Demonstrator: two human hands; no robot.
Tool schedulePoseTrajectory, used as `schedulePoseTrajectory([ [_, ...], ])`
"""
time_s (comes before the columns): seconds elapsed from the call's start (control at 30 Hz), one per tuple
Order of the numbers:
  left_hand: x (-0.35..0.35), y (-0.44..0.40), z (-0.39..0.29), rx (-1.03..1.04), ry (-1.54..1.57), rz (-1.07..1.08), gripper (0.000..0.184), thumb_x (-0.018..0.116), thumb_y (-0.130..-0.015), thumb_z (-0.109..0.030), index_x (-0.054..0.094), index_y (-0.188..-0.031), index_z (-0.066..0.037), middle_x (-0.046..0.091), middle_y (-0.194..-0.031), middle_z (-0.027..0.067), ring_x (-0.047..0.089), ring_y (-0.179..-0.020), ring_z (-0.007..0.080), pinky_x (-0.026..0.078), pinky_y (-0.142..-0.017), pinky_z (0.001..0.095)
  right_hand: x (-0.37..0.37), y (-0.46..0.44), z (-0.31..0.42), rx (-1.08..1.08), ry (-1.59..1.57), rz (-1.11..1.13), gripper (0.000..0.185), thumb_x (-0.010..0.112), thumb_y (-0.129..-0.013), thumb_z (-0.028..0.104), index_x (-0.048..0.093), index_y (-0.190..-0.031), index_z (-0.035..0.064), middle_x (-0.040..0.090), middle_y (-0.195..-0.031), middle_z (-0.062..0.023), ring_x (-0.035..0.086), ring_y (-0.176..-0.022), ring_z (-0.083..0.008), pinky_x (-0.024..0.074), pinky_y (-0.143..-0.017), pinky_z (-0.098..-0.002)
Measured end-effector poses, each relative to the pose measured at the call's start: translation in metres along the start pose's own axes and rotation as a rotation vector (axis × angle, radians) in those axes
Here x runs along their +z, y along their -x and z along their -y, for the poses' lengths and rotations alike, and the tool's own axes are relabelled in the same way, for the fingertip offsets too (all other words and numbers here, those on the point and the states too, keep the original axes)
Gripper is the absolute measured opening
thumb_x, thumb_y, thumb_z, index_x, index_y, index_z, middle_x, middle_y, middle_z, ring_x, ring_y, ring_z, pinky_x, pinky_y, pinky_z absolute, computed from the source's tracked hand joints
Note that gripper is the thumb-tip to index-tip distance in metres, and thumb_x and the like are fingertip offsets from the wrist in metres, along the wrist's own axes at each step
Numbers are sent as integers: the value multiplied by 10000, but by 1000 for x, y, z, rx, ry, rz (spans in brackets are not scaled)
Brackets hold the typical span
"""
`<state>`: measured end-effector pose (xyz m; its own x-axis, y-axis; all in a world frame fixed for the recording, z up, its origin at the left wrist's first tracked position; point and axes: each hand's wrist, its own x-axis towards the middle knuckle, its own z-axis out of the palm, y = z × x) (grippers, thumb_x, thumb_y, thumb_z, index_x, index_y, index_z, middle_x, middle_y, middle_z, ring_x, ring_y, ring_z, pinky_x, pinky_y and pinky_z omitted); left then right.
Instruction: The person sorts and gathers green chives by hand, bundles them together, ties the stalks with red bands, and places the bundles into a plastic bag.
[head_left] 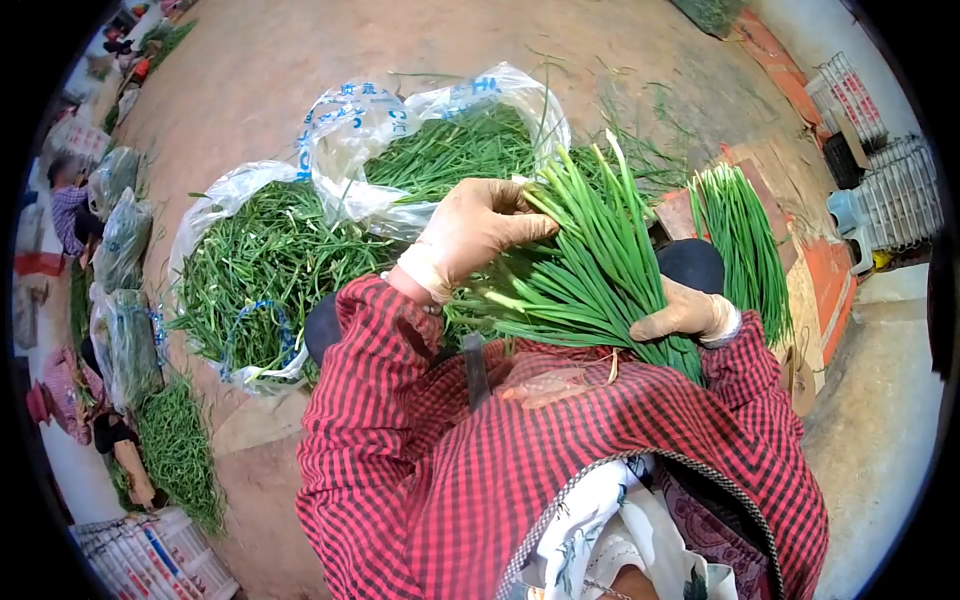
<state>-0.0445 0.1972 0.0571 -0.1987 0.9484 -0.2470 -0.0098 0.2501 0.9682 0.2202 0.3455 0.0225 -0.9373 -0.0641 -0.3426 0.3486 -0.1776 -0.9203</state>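
A fanned bunch of green chives [590,260] with pale stem ends lies across my lap. My right hand [690,312], in a thin pale glove, closes around the lower, leafy part of it. At the upper left of the bunch, my left hand [475,235], gloved too, has thumb and fingers pinched together by the stem ends; any stalk between them is too small to make out. To the right, beyond my knee, a neat bundle of chives [740,245] rests with its pale ends up.
Two clear plastic bags, a far one [340,150] and a nearer one [235,205], hold loose green leaves. Along the left stand filled bags [128,330], a heap of greens [180,445] and other people [72,205]. White crates [905,190] stand at right; scraps litter the floor.
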Motion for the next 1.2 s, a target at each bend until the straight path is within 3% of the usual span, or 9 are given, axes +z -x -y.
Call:
schedulePoseTrajectory([
  [0.27, -3, -4, 13, 62, 51, 76, 320, 744, -819, -135, 656, -1079, 29, 684, -961, 40, 609, -828, 88, 498, -767, 244, 5, -4, 1, 1, -81, 27, 801, 748, -794, 108, 312, -1458, 11, 447, -1423, -98, 404, -1293, -197, 316, -1088, -355],
  [0.47, 0, -9, 25, 63, -18, 21, 214, 658, -817, -93, 658, -1007, 7, 647, -893, 2, 566, -816, 64, 468, -772, 233, 3, -6, -4, 12, -47, 44, 757, 729, -794, 93, 345, -1440, 3, 479, -1392, -93, 424, -1269, -189, 329, -1076, -350],
  [0.57, -14, -9, 20, 131, -226, -222, 136, 643, -806, -102, 643, -915, -21, 621, -847, 3, 548, -787, 75, 454, -721, 223, 2, -3, -1, 30, -32, 32, 753, 728, -796, 108, 348, -1437, 0, 490, -1379, -93, 430, -1261, -187, 332, -1073, -348],
  [0.63, -33, -8, 18, 246, -85, -386, 97, 653, -807, -112, 631, -868, -39, 609, -799, -10, 546, -749, 77, 444, -674, 226, 1, 0, -1, 41, -12, 6, 749, 728, -791, 112, 358, -1432, -3, 496, -1370, -94, 439, -1249, -189, 332, -1070, -346],
  [0.73, -76, -5, 21, 193, -781, -949, 95, 655, -794, -176, 673, -860, -109, 671, -778, 36, 616, -681, 108, 488, -635, 257, 4, 4, 2, -10, -11, -30, 749, 726, -791, 114, 356, -1432, -5, 494, -1371, -94, 438, -1247, -191, 332, -1069, -346],
  [0.83, -86, 3, 19, 160, -921, -839, 144, 643, -772, -235, 690, -868, -138, 698, -858, 91, 682, -806, 242, 519, -705, 330, 0, 5, -6, 14, -23, -3, 766, 731, -792, 124, 342, -1439, -6, 484, -1381, -98, 431, -1255, -194, 331, -1070, -347],
  [0.93, -66, -5, 28, 217, -512, -433, 197, 575, -840, -181, 669, -961, -56, 687, -939, 69, 638, -885, 170, 490, -814, 294, 1, -1, -3, 67, -11, 49, 775, 737, -795, 135, 334, -1442, -6, 479, -1388, -100, 428, -1260, -197, 332, -1072, -350],
  [1.03, -42, -4, 27, 201, -101, 8, 291, 517, -913, -142, 612, -1150, -3, 649, -911, 38, 582, -887, 98, 460, -766, 220, 5, -5, -2, 8, -33, 52, 754, 737, -797, 136, 355, -1432, -7, 488, -1379, -98, 438, -1250, -196, 338, -1067, -351],
  [1.2, -26, -1, 31, 56, 167, 87, 344, 587, -968, -296, 620, -1155, -9, 614, -906, -16, 538, -810, 54, 466, -709, 217, 2, -2, -1, 37, -68, 76, 773, 732, -803, 120, 326, -1450, 1, 468, -1398, -98, 426, -1262, -193, 334, -1070, -352],
])
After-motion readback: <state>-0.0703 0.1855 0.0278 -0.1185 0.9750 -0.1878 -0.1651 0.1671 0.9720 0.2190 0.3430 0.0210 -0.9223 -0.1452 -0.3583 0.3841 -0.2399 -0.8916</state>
